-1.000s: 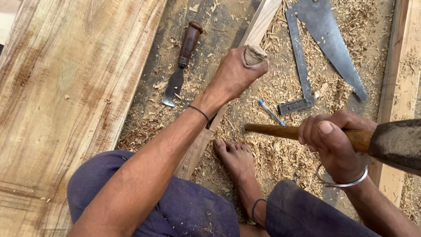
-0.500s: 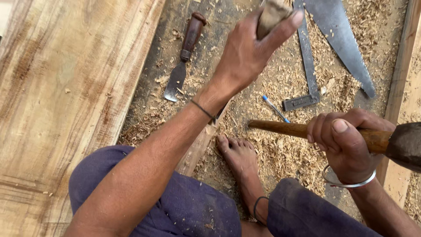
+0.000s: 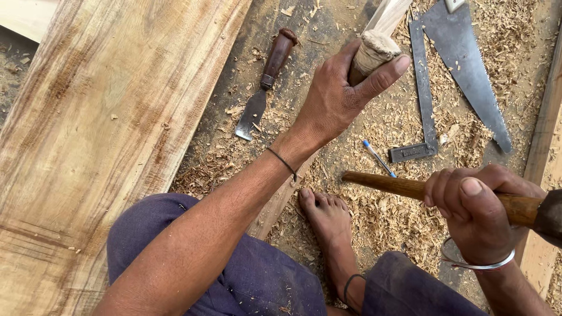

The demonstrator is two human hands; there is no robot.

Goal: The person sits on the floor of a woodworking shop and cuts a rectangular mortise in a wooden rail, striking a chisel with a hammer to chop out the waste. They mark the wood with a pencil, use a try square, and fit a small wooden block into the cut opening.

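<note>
Sawdust and wood shavings (image 3: 404, 228) cover pretty much the whole dark floor, with a big pale plank (image 3: 111, 134) taking up the left side and another board edge (image 3: 541, 152) running down the far right.

Left hand (image 3: 339, 96) is wrapped around the worn, rounded top of a chisel handle (image 3: 373, 51), fingers and thumb closed on it, holding it upright over a narrow strip of wood (image 3: 281, 199) that runs diagonally under the forearm. The blade end is hidden behind the hand and wrist, so I can't tell exactly where it meets the strip. A thin dark band sits on that wrist.

Right hand (image 3: 477, 210) is clenched around the brown wooden handle of a hammer-type tool (image 3: 398, 186), whose dark head is just poking in at the right edge. The handle lies roughly level, pointing left, well below the chisel top and apart from it. There's a metal bangle (image 3: 477, 263) on that wrist.

Stuff lying around: a second chisel (image 3: 266, 82) with a dark reddish handle on the floor left of the gripping hand, a metal square (image 3: 422, 111) and a handsaw blade (image 3: 468, 70) up top right, and a blue pen (image 3: 379, 158) in the shavings between the square and the hammer handle. A bare foot (image 3: 328, 219) rests in the shavings right beside the strip, directly below the left wrist, with purple trousers (image 3: 246, 275) filling the bottom.
</note>
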